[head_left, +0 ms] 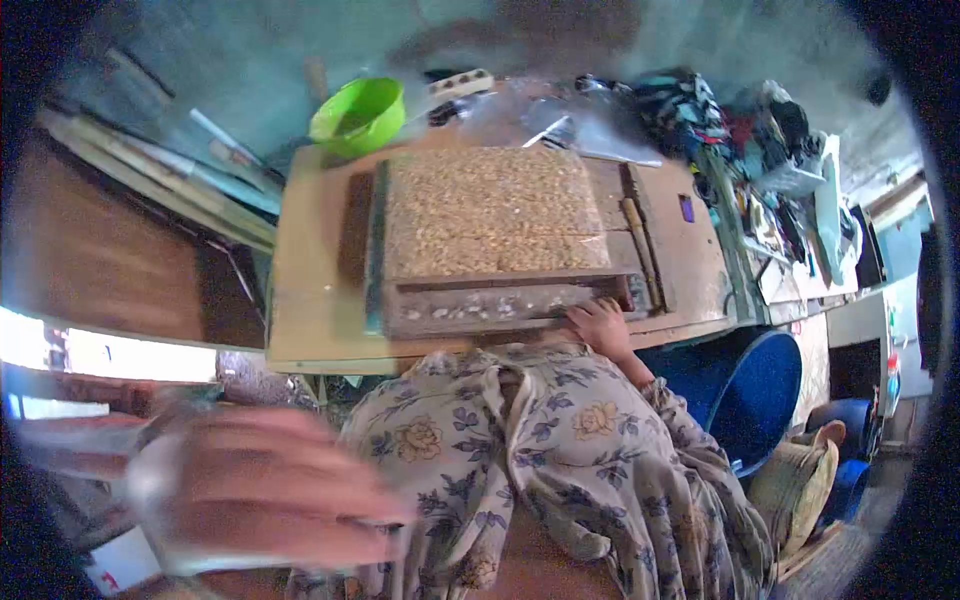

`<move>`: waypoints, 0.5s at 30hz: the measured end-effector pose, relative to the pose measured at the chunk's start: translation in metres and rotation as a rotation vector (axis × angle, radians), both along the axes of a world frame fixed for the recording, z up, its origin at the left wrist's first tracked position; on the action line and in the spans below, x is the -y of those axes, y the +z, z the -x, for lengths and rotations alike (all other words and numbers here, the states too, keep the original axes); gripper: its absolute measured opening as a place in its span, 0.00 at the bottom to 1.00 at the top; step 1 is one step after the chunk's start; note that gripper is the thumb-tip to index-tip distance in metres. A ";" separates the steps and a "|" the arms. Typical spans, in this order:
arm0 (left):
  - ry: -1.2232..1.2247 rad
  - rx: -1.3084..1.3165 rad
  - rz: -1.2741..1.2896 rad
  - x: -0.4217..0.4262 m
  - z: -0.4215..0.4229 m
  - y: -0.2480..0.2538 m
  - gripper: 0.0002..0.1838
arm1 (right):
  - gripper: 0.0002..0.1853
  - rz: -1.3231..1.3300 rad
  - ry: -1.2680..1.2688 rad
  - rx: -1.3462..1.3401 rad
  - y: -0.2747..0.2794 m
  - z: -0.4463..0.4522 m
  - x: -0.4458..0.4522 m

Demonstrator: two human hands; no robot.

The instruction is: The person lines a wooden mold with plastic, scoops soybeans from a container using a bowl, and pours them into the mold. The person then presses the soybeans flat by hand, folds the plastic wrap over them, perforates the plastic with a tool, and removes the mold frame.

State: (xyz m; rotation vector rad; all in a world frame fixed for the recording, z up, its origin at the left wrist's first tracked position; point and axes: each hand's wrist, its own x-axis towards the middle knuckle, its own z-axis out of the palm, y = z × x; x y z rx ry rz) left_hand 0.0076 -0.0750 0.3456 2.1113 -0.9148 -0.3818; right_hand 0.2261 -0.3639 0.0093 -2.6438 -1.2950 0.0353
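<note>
A green bowl [357, 118] sits ahead to your left; heaped cloth [680, 106] and a blue tub [755, 400] flank your right.

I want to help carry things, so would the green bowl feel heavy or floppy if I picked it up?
The green bowl looks like thin plastic, so it's probably light for its size. Its round shape isn't sagging, so it likely won't flop. Its smooth-looking wall might feel slippery.

No text, brand, number or sign could be read: a red mark [108, 579] was seen on a white sheet [130, 554] at the near left, and a purple patch [686, 208] on the right part of the table [692, 260], but neither could be deciphered as lettering.
</note>
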 end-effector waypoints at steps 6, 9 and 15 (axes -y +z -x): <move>0.550 0.094 0.090 0.021 0.003 -0.056 0.29 | 0.21 -0.276 0.111 -0.261 0.058 -0.077 -0.029; 0.835 0.042 0.142 0.045 -0.009 -0.114 0.28 | 0.21 -0.367 -0.021 -0.270 0.078 -0.162 -0.065; 1.175 -0.030 0.173 0.092 -0.027 -0.177 0.27 | 0.21 -0.163 0.142 -0.142 0.001 -0.323 -0.152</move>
